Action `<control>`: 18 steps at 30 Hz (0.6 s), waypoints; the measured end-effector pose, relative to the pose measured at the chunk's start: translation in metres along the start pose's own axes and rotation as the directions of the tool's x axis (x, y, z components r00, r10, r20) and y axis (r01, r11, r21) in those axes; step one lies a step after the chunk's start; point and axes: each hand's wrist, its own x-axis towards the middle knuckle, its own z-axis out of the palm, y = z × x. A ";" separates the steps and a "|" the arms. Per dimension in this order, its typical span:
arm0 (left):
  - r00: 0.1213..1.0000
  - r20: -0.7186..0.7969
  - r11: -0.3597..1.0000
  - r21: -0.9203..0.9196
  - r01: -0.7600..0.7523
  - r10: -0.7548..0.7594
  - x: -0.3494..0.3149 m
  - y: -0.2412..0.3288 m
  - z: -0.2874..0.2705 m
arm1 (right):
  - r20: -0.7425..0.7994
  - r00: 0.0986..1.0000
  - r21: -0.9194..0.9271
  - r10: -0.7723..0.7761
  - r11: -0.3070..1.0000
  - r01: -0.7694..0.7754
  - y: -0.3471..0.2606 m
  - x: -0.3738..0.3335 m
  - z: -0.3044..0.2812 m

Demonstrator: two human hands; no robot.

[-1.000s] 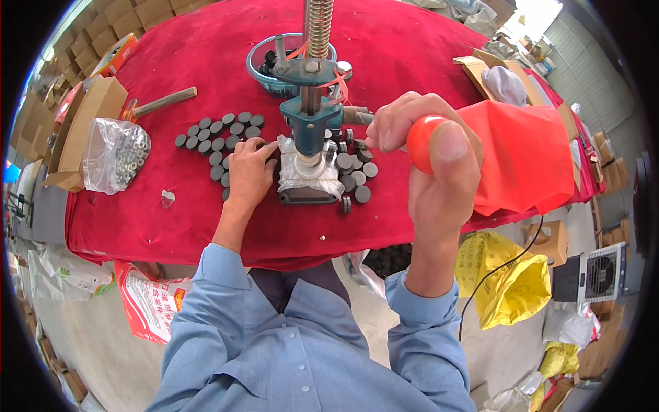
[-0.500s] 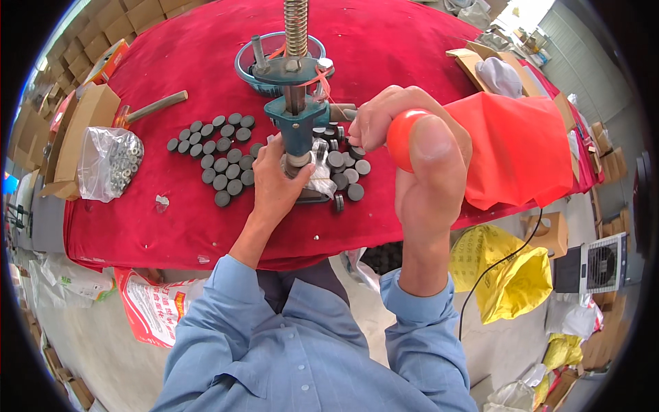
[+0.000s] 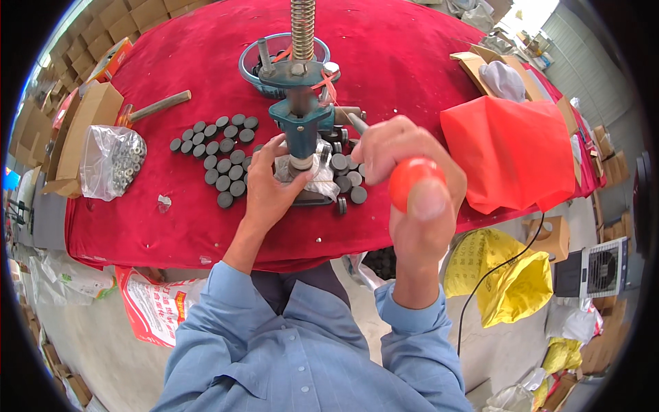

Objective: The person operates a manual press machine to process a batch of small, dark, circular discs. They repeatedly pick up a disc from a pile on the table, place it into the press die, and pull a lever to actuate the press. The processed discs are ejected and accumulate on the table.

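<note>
My right hand (image 3: 431, 223) is closed round the red ball knob (image 3: 416, 181) on the lever of a dark green hand press (image 3: 302, 141). A tall coil spring (image 3: 303, 31) rises from the top of that press. At its foot, my left hand (image 3: 266, 193) curls thumb and fingers about a pale round end piece (image 3: 301, 164); whatever lies between the fingertips is mostly hidden. Crumpled clear plastic (image 3: 321, 175) lies just beside the thumb. Dark grey round discs (image 3: 223, 165) are spread over the cloth left of the press, with more discs (image 3: 341, 163) on its right.
A blue bowl (image 3: 248, 72) stands behind the press. To the left are a bag of metal nuts (image 3: 113, 165), an open carton (image 3: 89, 123) and a hammer-like tool handle (image 3: 161, 106). A red cloth bag (image 3: 508, 151) covers the table's right side. Yellow sacks (image 3: 508, 281) lie below.
My right hand has come down and slightly toward me with the red knob. My left hand keeps its place at the foot of the press. The whole view has shifted a little.
</note>
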 end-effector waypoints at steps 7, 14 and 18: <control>0.995 0.009 0.900 0.426 -0.095 0.100 0.010 -0.039 -0.040 | 0.053 0.978 -0.087 -0.204 0.974 0.208 0.036 -0.078 -0.001; 0.993 0.070 0.842 0.528 -0.115 0.091 0.013 -0.055 -0.036 | -0.039 0.991 -0.056 -0.128 0.990 0.126 0.039 -0.093 0.008; 0.996 0.090 0.853 0.517 -0.069 0.025 0.019 -0.056 -0.037 | 0.028 0.992 -0.108 -0.121 0.987 0.123 0.028 -0.079 0.001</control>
